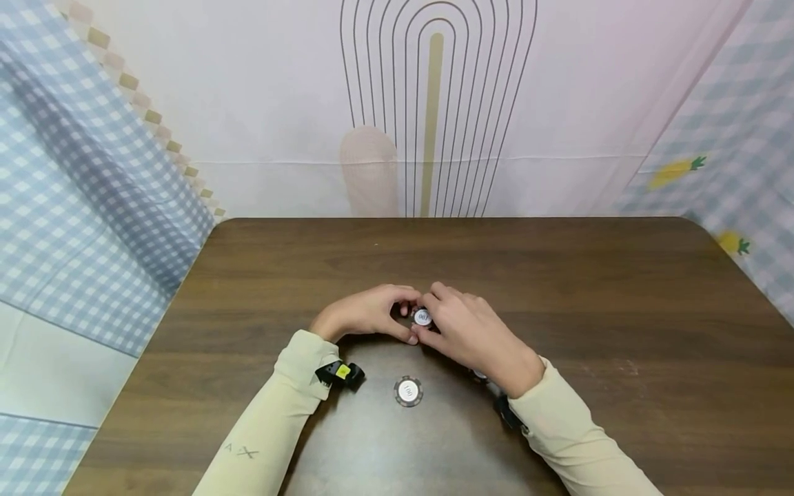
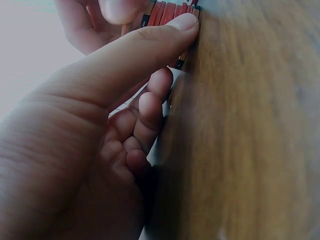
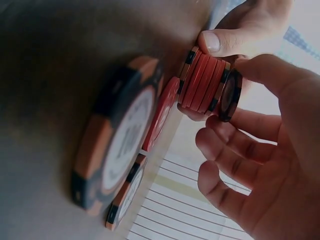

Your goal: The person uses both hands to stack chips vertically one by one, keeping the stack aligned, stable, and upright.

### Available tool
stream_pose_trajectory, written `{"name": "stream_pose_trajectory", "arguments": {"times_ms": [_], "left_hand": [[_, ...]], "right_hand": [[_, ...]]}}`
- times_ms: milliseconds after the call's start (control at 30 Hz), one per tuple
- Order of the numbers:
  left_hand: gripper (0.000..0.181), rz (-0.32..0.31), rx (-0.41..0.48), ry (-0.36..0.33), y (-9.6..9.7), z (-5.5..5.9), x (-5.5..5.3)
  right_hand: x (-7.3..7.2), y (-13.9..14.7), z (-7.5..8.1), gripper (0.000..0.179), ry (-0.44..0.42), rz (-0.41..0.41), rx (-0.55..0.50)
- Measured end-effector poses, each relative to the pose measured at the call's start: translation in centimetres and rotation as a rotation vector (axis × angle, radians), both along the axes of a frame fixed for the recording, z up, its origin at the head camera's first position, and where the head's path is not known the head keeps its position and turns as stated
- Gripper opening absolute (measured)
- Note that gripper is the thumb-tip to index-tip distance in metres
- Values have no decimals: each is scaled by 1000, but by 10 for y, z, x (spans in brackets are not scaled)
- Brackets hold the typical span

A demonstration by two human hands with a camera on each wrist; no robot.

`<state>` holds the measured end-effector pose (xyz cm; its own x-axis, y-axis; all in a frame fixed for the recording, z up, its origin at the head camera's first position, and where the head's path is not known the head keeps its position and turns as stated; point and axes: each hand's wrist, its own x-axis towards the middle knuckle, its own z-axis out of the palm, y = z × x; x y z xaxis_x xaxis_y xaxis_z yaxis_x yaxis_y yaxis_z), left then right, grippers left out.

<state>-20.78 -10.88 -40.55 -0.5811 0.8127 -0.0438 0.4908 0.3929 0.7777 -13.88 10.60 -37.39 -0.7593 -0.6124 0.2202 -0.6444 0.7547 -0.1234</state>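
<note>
Chip (image 1: 408, 391) before stack (image 3: 204, 82) (on tbl (image 1: 260, 269))

Wooden table (image 1: 620, 296), arch-patterned backdrop (image 1: 267, 89) behind, blue-checked cloth (image 1: 80, 186) alongside

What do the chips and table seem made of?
The chips look like smooth hard plastic or clay composite: flat, crisp-edged discs with printed faces. The table seems wood or wood-look laminate, softly glossy: brown grain, pale reflection.

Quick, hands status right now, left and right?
Left hand: closed, thumb and fingers holding the stack of poker chips from either side.
Right hand: closed, pinching a tilted chip at the top of the stack.
</note>
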Motion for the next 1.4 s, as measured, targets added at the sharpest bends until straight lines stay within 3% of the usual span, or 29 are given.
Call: {"name": "stream_pose_trajectory", "arguments": {"times_ms": [167, 367, 833, 1400], "left_hand": [[32, -2, 2, 10, 1, 0, 0], [34, 6, -10, 11, 0, 0, 1], [40, 4, -26, 17, 0, 2, 1], [40, 5, -21, 15, -1, 1, 0]], "right_hand": [[1, 0, 0, 37, 0, -30, 19], [1, 2, 1, 42, -33, -7, 29], [-4, 9, 11, 30, -263, 35, 21], [-5, 11, 12, 26, -262, 49, 2]]}}
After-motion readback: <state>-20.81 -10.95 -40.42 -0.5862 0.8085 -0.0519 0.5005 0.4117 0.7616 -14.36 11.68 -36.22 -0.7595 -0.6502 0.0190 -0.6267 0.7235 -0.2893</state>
